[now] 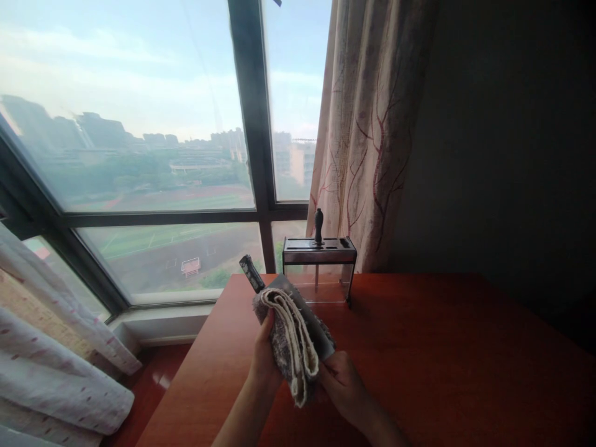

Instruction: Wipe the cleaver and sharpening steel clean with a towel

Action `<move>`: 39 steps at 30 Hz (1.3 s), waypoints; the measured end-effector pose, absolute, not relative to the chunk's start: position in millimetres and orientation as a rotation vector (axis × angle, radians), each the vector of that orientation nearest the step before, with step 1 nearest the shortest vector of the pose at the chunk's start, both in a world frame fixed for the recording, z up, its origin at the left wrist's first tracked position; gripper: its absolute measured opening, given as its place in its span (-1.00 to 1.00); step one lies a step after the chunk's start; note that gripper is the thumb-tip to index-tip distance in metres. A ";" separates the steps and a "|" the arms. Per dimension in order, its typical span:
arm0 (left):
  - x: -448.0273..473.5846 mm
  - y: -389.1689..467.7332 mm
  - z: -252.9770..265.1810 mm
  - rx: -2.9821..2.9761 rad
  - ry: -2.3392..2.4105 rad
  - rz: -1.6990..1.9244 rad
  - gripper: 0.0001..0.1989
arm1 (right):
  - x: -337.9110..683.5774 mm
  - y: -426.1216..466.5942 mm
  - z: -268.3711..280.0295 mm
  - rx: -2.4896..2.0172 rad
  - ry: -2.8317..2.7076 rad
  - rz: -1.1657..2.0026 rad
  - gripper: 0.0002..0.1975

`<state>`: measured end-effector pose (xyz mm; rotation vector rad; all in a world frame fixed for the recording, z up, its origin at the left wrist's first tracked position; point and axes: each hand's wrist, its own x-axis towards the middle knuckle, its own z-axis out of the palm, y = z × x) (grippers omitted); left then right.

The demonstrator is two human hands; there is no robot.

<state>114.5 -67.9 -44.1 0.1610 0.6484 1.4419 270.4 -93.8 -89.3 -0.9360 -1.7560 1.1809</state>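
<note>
A cleaver with a wide grey blade (321, 338) and a dark, patterned handle (252, 274) is held at a slant above the table, its handle pointing up and left. A folded grey-and-cream cloth (291, 347) lies against the near face of the blade, and a little of it shows past the far edge. My left hand (266, 351) is closed around the cloth's left side, its thumb on top. My right hand (343, 380) is closed at the lower right end of the blade, against the cloth; its fingertips are partly hidden.
Behind the cleaver, a clear-sided knife block (320, 254) with a dark top stands on the reddish wooden table (428, 354); one black knife handle (318, 226) sticks up from it. Large windows (139, 155) and curtains (367, 124) are beyond the table.
</note>
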 end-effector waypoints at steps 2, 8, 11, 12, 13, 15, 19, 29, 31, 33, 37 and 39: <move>102.6 -63.8 -43.4 0.165 0.583 1.487 -0.64 | 269.2 -95.2 -88.5 -0.955 -1.807 1.143 -0.38; 80.8 -58.2 -48.2 0.248 0.417 1.506 -0.62 | 266.4 -99.9 -83.7 -0.930 -1.910 1.086 -0.33; 83.9 -60.3 -48.7 0.257 0.428 1.509 -0.65 | 266.6 -100.5 -84.9 -0.903 -1.887 1.120 -0.35; 86.8 -61.4 -48.5 0.252 0.452 1.505 -0.66 | 266.6 -100.6 -85.6 -0.895 -1.874 1.140 -0.35; 90.5 -62.7 -48.3 0.246 0.478 1.499 -0.67 | 266.5 -100.5 -86.2 -0.893 -1.858 1.157 -0.36; 100.7 -65.5 -48.4 0.236 0.532 1.477 -0.70 | 266.0 -100.2 -86.4 -0.891 -1.813 1.180 -0.38; 126.2 -70.9 -52.0 0.252 0.633 1.425 -0.70 | 265.5 -97.7 -82.6 -0.846 -1.651 1.225 -0.52; 123.1 -68.1 -51.4 0.273 0.766 1.375 -0.60 | 266.0 -94.8 -75.7 -0.881 -1.421 1.525 -0.51; 117.3 -65.4 -48.6 0.259 0.770 1.374 -0.61 | 274.3 -95.9 -74.8 -0.871 -1.500 1.540 -0.54; 112.6 -63.2 -46.2 0.265 0.789 1.427 -0.64 | 287.5 -95.3 -74.0 -0.901 -1.583 1.507 -0.56; 110.1 -63.5 -44.4 0.385 0.871 1.559 -0.64 | 314.5 -87.5 -61.4 -1.073 -1.556 1.203 -0.61; 112.2 -65.7 -45.4 0.491 0.904 1.555 -0.64 | 320.1 -82.5 -43.1 -1.083 -1.548 1.080 -0.63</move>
